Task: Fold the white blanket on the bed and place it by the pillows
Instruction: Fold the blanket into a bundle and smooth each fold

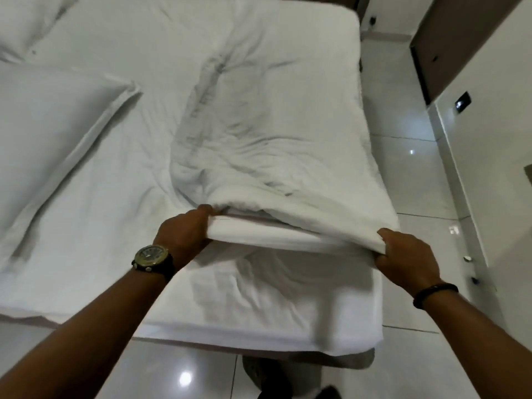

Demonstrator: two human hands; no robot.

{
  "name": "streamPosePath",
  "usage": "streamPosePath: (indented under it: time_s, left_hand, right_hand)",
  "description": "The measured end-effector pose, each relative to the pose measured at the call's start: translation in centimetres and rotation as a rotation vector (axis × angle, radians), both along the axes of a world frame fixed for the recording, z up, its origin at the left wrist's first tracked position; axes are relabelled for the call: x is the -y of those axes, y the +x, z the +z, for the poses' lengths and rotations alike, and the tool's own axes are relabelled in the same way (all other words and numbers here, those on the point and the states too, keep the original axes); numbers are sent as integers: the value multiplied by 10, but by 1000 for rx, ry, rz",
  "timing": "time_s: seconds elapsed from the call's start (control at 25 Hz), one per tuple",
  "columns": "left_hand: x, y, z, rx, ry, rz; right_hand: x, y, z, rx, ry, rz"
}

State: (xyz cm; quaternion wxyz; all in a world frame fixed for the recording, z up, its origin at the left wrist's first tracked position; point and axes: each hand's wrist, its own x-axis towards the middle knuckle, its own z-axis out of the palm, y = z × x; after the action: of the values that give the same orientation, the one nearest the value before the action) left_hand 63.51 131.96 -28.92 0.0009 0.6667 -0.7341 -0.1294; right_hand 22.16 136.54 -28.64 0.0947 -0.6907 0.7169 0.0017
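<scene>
Both hands, left hand (184,230) and right hand (406,254), pinch the near folded edge of the white blanket (273,133), which stretches toward upper centre on the bed (95,226); pillows (49,119) lie left. No readable writing.

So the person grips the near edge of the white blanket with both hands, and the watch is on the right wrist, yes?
Not quite. The head view shows both hands, left hand and right hand, gripping the near edge of the white blanket, but the watch is on the left wrist.
</scene>
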Motion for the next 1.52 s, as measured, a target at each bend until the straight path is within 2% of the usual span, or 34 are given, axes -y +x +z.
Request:
streamPosePath:
  time_s: [0.08,0.16,0.24,0.32,0.36,0.4,0.48,0.56,0.6,0.64,0.72,0.8,0.84,0.92,0.96,1.16,1.4,1.52]
  left_hand:
    - [4,1,-9,-43,-89,155]
    - [12,-14,-34,66,-102,11]
    - [20,-47,-54,83,38,-108]
    - [23,-71,-50,-30,206,-92]
    - [22,-71,-41,-60,209,-111]
    - [19,-64,-28,-32,145,-169]
    - [22,-35,18,58,-123,-338]
    - [25,-3,70,115,-436,-458]
    - [19,7,86,146,-530,-496]
    - [6,9,92,194,-568,-542]
    - [-36,7,68,256,-431,-594]
    - [-88,-4,16,235,-167,-446]
    - [-112,-10,0,232,39,-313]
    - [-161,-12,-21,254,445,-172]
    - [-178,-5,-23,247,530,-131]
    - [-192,31,-23,100,443,109]
    - [-110,48,-41,-241,286,504]
    - [-71,63,-67,-425,282,782]
  right_hand:
    - [-1,6,27,51,-41,-22]
    - [-14,7,42,93,-49,-52]
    - [-29,3,49,118,-34,-77]
    - [-38,-9,54,114,-23,-91]
    - [-40,-17,58,105,-17,-100]
    - [-42,-25,61,85,-10,-105]
    - [-48,-31,58,57,-3,-97]
    - [-56,-19,41,109,-27,-87]
    - [-60,-9,30,147,-40,-91]
    - [-64,1,20,166,-23,-108]
    - [-74,19,5,80,75,-81]
    - [-87,23,-9,-76,147,-21]
    - [-93,19,-13,-123,154,-10]
    - [-105,9,-14,-145,135,-19]
    - [-110,6,-15,-136,106,-28]
    - [-115,7,-16,-65,64,-55]
    - [-115,25,-51,-24,124,-139]
    - [-109,43,-63,37,157,-225]
